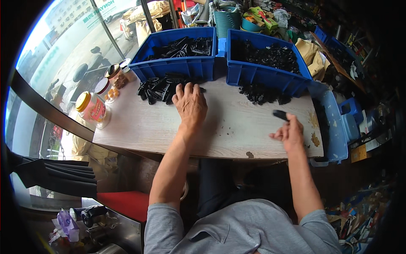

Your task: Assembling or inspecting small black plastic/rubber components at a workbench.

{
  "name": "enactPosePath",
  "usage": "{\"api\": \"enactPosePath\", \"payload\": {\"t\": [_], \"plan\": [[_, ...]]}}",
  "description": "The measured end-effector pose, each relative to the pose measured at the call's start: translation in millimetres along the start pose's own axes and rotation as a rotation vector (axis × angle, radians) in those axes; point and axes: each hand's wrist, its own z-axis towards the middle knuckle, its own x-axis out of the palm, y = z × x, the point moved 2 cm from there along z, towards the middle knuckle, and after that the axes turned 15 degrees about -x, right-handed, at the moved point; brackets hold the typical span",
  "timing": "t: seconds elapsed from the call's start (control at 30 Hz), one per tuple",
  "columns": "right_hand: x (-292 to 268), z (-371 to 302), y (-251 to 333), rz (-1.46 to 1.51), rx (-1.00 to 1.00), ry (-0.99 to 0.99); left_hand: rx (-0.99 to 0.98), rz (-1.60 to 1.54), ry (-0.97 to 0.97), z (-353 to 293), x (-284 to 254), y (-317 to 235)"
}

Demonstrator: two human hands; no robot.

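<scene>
Nearest, we record a grey shirt [249,220]; beyond it, a pale wood-grain table [139,133], worn in patches near its front right corner. Over its right part we list the right hand [292,134], fingers partly curled, a black piece [279,114] held at its fingertips; both are slightly blurred. Farther in, the left hand [190,103], fingers bent and nearly together, reaches onto a loose pile of long black parts [155,89]; whether it grips one we cannot tell. Well to its left stands a row of clear jars, the nearest a yellow-lidded jar [94,112]. Right of the pile, well apart, lies a heap of small black parts [262,94]. Behind, we enter a left blue bin [177,67] and a right blue bin [266,79], both holding black parts. Farthest, we note stacked green baskets [225,23].
</scene>
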Motion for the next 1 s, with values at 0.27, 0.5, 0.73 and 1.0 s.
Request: {"api": "enactPosePath", "payload": {"t": [0.27,0.5,0.73,1.0], "plan": [[-70.1,47.9,26.1,-0.149,-0.097,-0.405,0.207,0.076,0.08,-11.3,16.6,0.3],[-1.0,53.8,10.3,-0.327,0.034,-0.034,0.224,-0.103,0.238,-44.1,-6.3,-19.9],[46.0,67.1,-7.1,-0.542,-0.042,0.029,0.282,-0.161,0.092,-50.8,-14.8,-24.6],[65.2,73.4,-15.8,-0.632,-0.091,0.058,0.198,-0.219,0.199,-50.5,-13.3,-26.7]]}}
